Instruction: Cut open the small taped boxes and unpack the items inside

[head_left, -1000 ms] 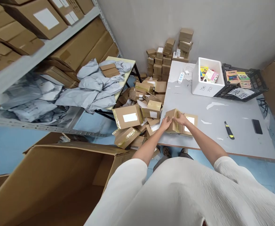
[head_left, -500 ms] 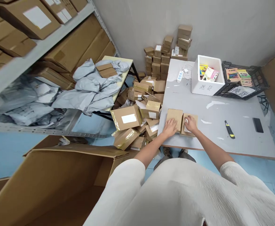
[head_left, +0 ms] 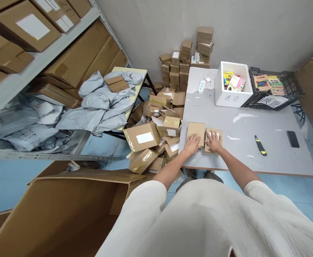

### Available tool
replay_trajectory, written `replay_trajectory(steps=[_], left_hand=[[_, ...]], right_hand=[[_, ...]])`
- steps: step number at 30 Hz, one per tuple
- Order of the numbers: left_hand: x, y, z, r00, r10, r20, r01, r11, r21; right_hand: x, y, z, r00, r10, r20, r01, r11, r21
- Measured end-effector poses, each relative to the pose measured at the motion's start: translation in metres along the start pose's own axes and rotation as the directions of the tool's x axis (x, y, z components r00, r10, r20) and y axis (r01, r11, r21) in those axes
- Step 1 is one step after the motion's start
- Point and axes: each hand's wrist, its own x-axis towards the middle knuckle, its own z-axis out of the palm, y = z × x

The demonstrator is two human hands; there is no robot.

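Note:
Two small brown boxes lie side by side near the front left corner of the grey table. My left hand (head_left: 192, 143) rests with its fingers spread on the near part of the left box (head_left: 196, 129). On the right box (head_left: 211, 149), my right hand (head_left: 214, 141) lies flat with fingers apart, over a white label (head_left: 217, 135) that it partly covers. A black and yellow cutter (head_left: 260, 145) lies to the right of the boxes.
A white foam box (head_left: 233, 98) and a black crate (head_left: 287, 101) with books stand at the table's back. Farther right lies a phone (head_left: 293, 139). Cardboard boxes (head_left: 145, 137) are heaped left of the table. A large open carton (head_left: 65, 207) stands at lower left.
My right hand has flattened and spread its fingers over the label on the right box. My left hand still rests on the left box. The view has shifted slightly.

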Motion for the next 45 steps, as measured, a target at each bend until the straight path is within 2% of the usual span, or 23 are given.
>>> replay_trajectory(steps=[4, 8, 13, 18, 23, 30, 34, 38, 40, 42, 45], left_hand=[[0.0, 0.016, 0.0, 0.998, 0.057, 0.01, -0.057, 0.997, -0.049], [0.005, 0.036, 0.003, 0.987, 0.15, 0.055, -0.15, 0.989, -0.007], [0.026, 0.052, 0.003, 0.989, 0.131, 0.072, -0.135, 0.989, 0.058], [0.048, 0.072, 0.009, 0.989, 0.096, 0.115, -0.108, 0.989, 0.104], [0.076, 0.118, 0.031, 0.985, 0.118, 0.129, -0.133, 0.984, 0.114], [0.124, 0.193, 0.066, 0.988, 0.095, 0.123, -0.104, 0.992, 0.07], [0.137, 0.219, 0.074, 0.995, 0.04, 0.087, -0.047, 0.996, 0.077], [0.141, 0.23, 0.072, 0.996, -0.07, 0.059, 0.064, 0.993, 0.097], [0.142, 0.226, 0.069, 0.982, -0.181, 0.055, 0.176, 0.981, 0.079], [0.145, 0.217, 0.065, 0.949, -0.304, 0.086, 0.301, 0.953, 0.042], [0.151, 0.204, 0.062, 0.887, -0.436, 0.155, 0.449, 0.891, -0.063]], right_hand=[[0.009, 0.003, -0.008, 1.0, -0.006, 0.001, 0.006, 0.998, 0.064], [-0.005, 0.017, -0.008, 0.997, -0.009, -0.077, 0.017, 0.996, 0.093], [-0.033, 0.049, -0.002, 0.991, 0.112, -0.071, -0.107, 0.991, 0.074], [-0.036, 0.087, -0.006, 0.991, 0.11, -0.077, -0.102, 0.99, 0.099], [-0.033, 0.14, -0.02, 0.989, 0.111, -0.101, -0.098, 0.988, 0.121], [-0.028, 0.245, -0.064, 0.984, 0.085, -0.159, -0.072, 0.993, 0.091], [-0.01, 0.28, -0.086, 0.996, -0.05, -0.069, 0.052, 0.998, 0.033], [0.007, 0.286, -0.098, 0.992, -0.122, 0.039, 0.121, 0.992, 0.035], [0.01, 0.285, -0.1, 0.996, -0.084, 0.02, 0.083, 0.996, 0.041], [0.008, 0.287, -0.1, 1.0, 0.006, -0.012, -0.005, 0.999, 0.044], [0.0, 0.294, -0.096, 0.992, 0.119, 0.042, -0.122, 0.99, 0.072]])
